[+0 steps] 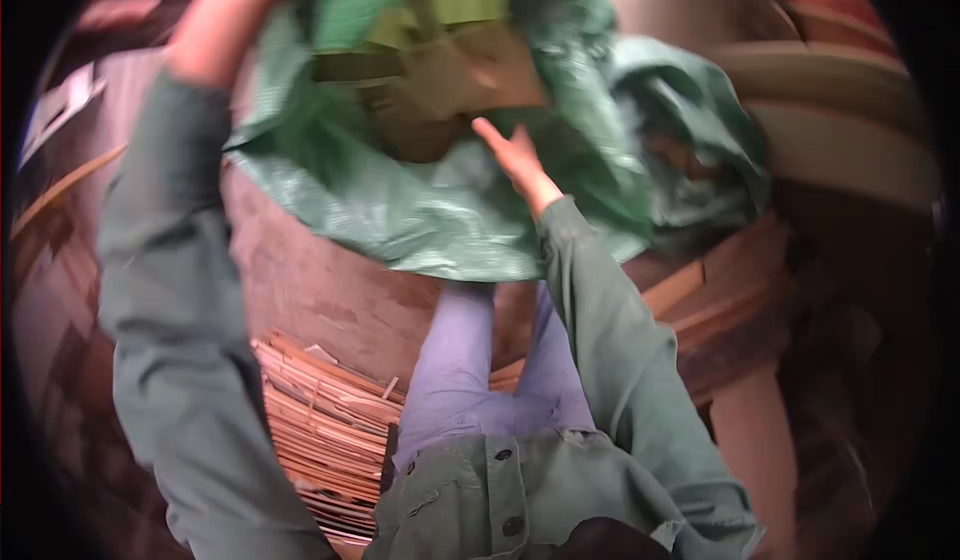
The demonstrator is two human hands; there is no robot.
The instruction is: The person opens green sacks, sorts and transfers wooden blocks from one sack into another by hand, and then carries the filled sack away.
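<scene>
A large green plastic sack [440, 220] lies wide open in front of me, with flat brown and yellowish pieces [450, 80] inside it. My right hand [512, 158] reaches over the near part of its mouth, thumb and fingers apart, with nothing visible in it. The left arm [215, 50] stretches up along the sack's left side; its hand is cut off by the top edge of the view, so its fingers and anything in them are hidden.
A second green sack [700, 140] with brown pieces inside stands to the right. Stacked thin wooden strips [320, 410] lie at lower left, beside my legs. Curved-looking boards [830, 110] are at the right, and more wood [700, 280] lies below the second sack.
</scene>
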